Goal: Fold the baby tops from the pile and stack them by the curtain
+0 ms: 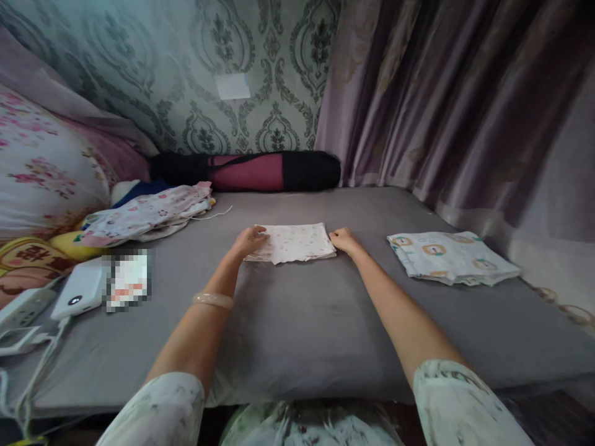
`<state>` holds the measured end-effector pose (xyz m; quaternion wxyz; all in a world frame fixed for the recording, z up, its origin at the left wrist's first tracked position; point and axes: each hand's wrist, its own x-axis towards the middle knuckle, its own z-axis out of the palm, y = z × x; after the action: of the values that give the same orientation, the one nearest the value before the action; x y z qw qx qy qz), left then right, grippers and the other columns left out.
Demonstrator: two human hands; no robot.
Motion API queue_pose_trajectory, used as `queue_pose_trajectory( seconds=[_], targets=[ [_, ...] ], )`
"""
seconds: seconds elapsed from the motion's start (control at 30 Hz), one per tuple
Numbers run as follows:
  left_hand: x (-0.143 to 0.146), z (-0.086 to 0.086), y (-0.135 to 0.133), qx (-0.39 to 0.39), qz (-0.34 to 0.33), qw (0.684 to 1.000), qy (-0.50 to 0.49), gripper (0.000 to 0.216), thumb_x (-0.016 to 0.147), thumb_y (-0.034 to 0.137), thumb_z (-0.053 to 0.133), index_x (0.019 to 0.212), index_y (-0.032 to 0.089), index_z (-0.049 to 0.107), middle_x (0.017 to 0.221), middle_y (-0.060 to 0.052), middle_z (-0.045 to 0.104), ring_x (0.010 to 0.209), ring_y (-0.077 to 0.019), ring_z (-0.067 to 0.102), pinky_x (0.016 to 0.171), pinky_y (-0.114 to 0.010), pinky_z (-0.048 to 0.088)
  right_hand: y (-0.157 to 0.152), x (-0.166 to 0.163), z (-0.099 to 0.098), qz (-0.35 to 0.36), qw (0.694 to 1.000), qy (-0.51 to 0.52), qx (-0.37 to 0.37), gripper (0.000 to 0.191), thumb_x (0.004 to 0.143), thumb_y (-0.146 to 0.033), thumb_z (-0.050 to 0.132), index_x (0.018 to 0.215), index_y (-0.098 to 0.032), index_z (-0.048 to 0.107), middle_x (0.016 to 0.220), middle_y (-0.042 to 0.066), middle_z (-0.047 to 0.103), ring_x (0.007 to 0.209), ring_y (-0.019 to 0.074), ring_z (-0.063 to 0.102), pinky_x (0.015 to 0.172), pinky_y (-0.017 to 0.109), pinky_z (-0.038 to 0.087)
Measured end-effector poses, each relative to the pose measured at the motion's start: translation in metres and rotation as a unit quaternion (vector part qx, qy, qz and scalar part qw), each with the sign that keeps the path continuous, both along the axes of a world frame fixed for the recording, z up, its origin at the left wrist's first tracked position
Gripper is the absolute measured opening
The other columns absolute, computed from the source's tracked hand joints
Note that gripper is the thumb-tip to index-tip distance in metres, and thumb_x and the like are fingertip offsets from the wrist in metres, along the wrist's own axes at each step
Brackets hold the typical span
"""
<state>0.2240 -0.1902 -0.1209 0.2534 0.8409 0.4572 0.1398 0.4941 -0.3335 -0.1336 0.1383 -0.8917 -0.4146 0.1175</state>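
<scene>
A white cloth with a small faint print (297, 243), folded into a flat rectangle, lies on the grey bed sheet in front of me. My left hand (251, 240) is at its left edge, with fingers curled over the fabric and closed on it. At the opposite side, my right hand (343, 239) is closed in a pinch on the right edge. The cloth lies nearly flat between both hands, its front edge slightly uneven. Farther right, apart from my hands, rests another folded cloth with a lion-like print (453, 257).
A pile of printed clothes (153, 214) lies at the left, beside a floral pillow (41, 167). A white power bank (81, 288) and a power strip (25, 308) trail cables nearer me. Along the wall lies a black and maroon roll bag (246, 171); purple curtains (395, 93) hang right.
</scene>
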Motion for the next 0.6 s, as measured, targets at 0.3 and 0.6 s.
queue_pose_trajectory(
  seconds=[0.3, 0.6],
  targets=[
    [-0.021, 0.004, 0.013, -0.047, 0.194, 0.973, 0.112, 0.033, 0.080, 0.051, 0.060, 0.089, 0.021, 0.068, 0.108, -0.015, 0.071, 0.112, -0.0329, 0.060, 0.096, -0.045, 0.039, 0.010, -0.007, -0.003, -0.011, 1.000, -0.019, -0.020, 0.036, 0.087, -0.043, 0.054, 0.103, -0.017, 0.074, 0.116, 0.019, 0.065, 0.112, 0.0302, 0.059, 0.089, 0.040, 0.047],
    [-0.002, 0.005, 0.014, -0.087, 0.186, 0.971, 0.124, 0.022, 0.074, 0.042, 0.068, 0.081, 0.021, 0.065, 0.096, -0.012, 0.073, 0.107, -0.0325, 0.063, 0.095, -0.046, 0.039, 0.013, -0.008, -0.001, -0.030, 0.995, 0.092, 0.022, 0.022, 0.081, -0.038, 0.063, 0.090, -0.022, 0.075, 0.093, 0.008, 0.073, 0.090, 0.0218, 0.066, 0.072, 0.029, 0.048]
  ],
)
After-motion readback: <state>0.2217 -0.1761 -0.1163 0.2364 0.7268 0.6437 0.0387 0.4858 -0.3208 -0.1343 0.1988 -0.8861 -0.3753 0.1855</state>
